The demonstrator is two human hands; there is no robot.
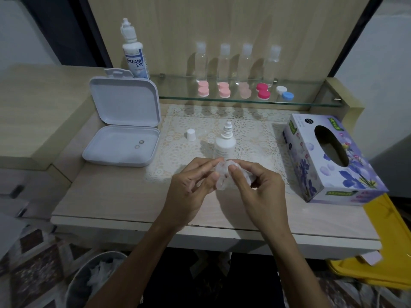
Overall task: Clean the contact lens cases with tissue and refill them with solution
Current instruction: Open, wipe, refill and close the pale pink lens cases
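Both hands — left hand (191,185), right hand (255,187) — were pinched on a clear lens case (222,174), held before the uncapped solution bottle (225,143).

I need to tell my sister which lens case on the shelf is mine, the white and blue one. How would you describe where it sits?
Look at the glass shelf along the back wall, above the lace mat. Five lens cases lie in a row on it; take the last one at the right end, the white and blue case. The others all have pink or red caps.
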